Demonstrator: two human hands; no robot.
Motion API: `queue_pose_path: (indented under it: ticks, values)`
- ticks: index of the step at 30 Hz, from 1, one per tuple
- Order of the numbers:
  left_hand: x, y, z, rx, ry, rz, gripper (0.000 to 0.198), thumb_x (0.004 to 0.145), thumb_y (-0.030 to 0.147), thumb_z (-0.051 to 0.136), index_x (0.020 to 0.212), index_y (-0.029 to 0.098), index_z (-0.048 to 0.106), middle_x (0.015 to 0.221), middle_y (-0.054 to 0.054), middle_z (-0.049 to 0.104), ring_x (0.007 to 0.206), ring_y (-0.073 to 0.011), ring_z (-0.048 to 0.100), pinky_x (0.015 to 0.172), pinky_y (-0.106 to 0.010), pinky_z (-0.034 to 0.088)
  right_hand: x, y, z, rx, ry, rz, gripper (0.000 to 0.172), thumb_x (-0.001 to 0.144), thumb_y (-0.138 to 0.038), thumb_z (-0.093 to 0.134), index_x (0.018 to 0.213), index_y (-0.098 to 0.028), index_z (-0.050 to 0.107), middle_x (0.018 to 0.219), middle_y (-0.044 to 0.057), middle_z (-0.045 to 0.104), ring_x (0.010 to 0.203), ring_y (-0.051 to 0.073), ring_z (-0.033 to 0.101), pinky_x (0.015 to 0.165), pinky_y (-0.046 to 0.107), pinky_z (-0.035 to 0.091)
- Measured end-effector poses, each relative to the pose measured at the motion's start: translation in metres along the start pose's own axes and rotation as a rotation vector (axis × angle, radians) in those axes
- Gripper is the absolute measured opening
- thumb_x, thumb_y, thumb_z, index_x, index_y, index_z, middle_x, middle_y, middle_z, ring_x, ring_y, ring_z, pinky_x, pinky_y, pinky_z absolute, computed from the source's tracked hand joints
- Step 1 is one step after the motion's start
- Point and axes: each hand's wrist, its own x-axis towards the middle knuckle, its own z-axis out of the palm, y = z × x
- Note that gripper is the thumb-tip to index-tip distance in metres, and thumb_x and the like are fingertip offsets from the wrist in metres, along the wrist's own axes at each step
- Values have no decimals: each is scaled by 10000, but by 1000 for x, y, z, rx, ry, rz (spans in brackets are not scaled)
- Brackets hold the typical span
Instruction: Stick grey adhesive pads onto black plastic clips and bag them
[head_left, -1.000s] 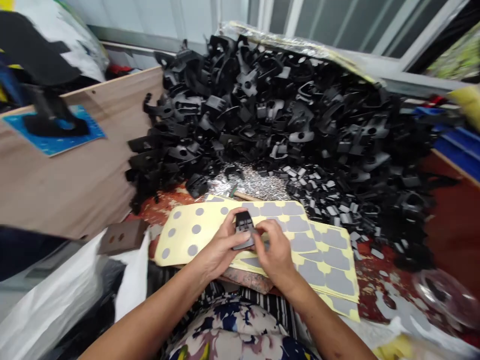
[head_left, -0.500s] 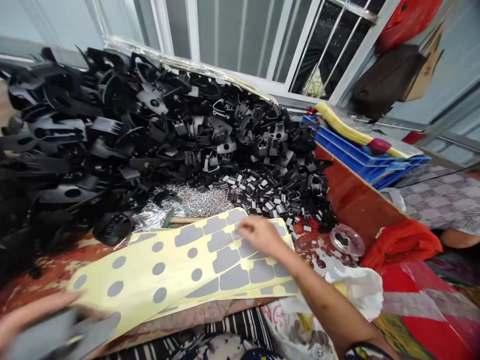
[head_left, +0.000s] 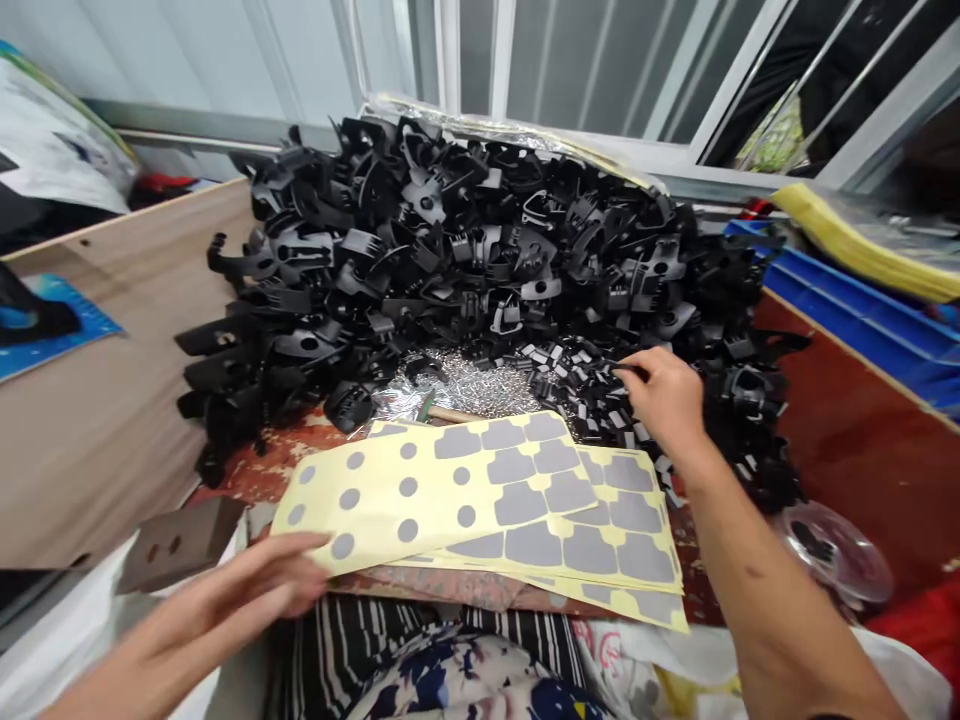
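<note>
The right hand [head_left: 664, 400] pinches a small dark piece [head_left: 626, 368] between thumb and fingertips, above the right part of a pile of small parts [head_left: 581, 385]. The piece looks thin and black, its near end hidden by the fingers, so its full shape cannot be made out. The parts below are short and blocky, black, some with flat faces shining pale grey.

The left hand [head_left: 289, 572] is at the lower left corner of the top sheet [head_left: 435, 510], slightly blurred; whether its fingers grip the edge or only rest there, I cannot tell. That sheet is pale yellow and slightly wavy, with grey dots across its left part and grey rounded-corner patches in rows on its right. It lies aslant over more yellow sheets [head_left: 559, 525] bearing similar grey patches, near the table's front edge.

Behind the sheets are a wooden-handled tool [head_left: 454, 414] and a bed of shiny silver pins [head_left: 491, 385]. Beyond rises a broad heap of larger black plastic parts [head_left: 480, 240], curved, many with round holes or prongs.
</note>
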Motion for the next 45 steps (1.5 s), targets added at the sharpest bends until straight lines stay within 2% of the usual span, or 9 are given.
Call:
queue_pose_path:
  ticks: [5, 8, 10, 15, 23, 29, 32, 36, 45]
  values:
    - [55, 8, 85, -374, -191, -37, 908, 839, 359, 838, 1600, 293, 348, 1114, -110, 756, 1090, -290, 711, 964, -441, 578, -68, -151, 32, 412, -35, -438, 229, 986, -138, 583, 945, -256, 775, 888, 39, 768, 852, 219, 655, 800, 395, 529]
    - [88, 8, 114, -544, -135, 17, 841, 769, 163, 844, 1508, 293, 463, 899, -22, 708, 816, -182, 699, 738, -293, 596, -101, -194, 48, 604, -134, -561, 229, 991, -136, 593, 992, -273, 776, 922, 16, 787, 908, 217, 670, 916, 441, 542]
    - [104, 5, 113, -547, -39, 53, 673, 741, 99, 815, 1351, 271, 588, 861, 0, 667, 707, -138, 647, 629, -233, 568, -109, -196, 56, 739, -208, -472, 208, 978, -157, 623, 1052, -283, 771, 1032, 20, 792, 1043, 239, 675, 1004, 484, 528]
    - [131, -1, 84, -521, 31, 85, 491, 780, 112, 772, 1202, 314, 622, 919, 10, 637, 697, -138, 647, 664, -342, 649, -101, -169, 82, 748, -287, 135, 316, 927, -124, 550, 1142, -253, 742, 1182, 93, 730, 1100, 266, 659, 960, 454, 547]
    - [149, -17, 73, -590, 24, 38, 517, 729, 81, 815, 1150, 265, 579, 991, -36, 666, 803, -221, 733, 624, -309, 632, -101, -161, 97, 769, -497, 220, 294, 943, -193, 501, 1136, -218, 722, 1139, 98, 757, 1090, 275, 665, 1001, 475, 517]
    - [154, -16, 74, -650, 85, 53, 411, 746, 77, 810, 1038, 229, 564, 962, -27, 653, 725, -164, 681, 559, -231, 544, -81, -138, 56, 1174, -1111, 171, 261, 968, -411, 626, 1089, -197, 711, 1059, 86, 788, 1052, 246, 713, 994, 429, 515]
    - [146, -12, 76, -660, 72, 88, 464, 746, 85, 827, 1105, 255, 585, 952, -3, 642, 720, -142, 648, 597, -241, 546, -83, -140, 45, 1208, -885, 199, 243, 854, -343, 746, 1051, -223, 670, 1011, 54, 757, 1018, 238, 696, 966, 421, 524]
    - [124, -6, 87, -680, -141, 99, 457, 817, 217, 822, 1215, 274, 606, 993, -21, 651, 775, -162, 636, 690, -326, 589, -94, -158, 45, 1053, -440, 312, 237, 816, -254, 748, 1026, -250, 638, 884, 4, 676, 872, 196, 664, 866, 372, 547]
    - [100, -4, 110, -706, -338, 39, 345, 970, 454, 633, 1254, 258, 617, 1061, -85, 641, 830, -215, 634, 701, -399, 603, -106, -183, 49, 920, -383, 245, 155, 875, -224, 688, 1025, -253, 659, 898, 12, 694, 895, 204, 669, 843, 362, 548]
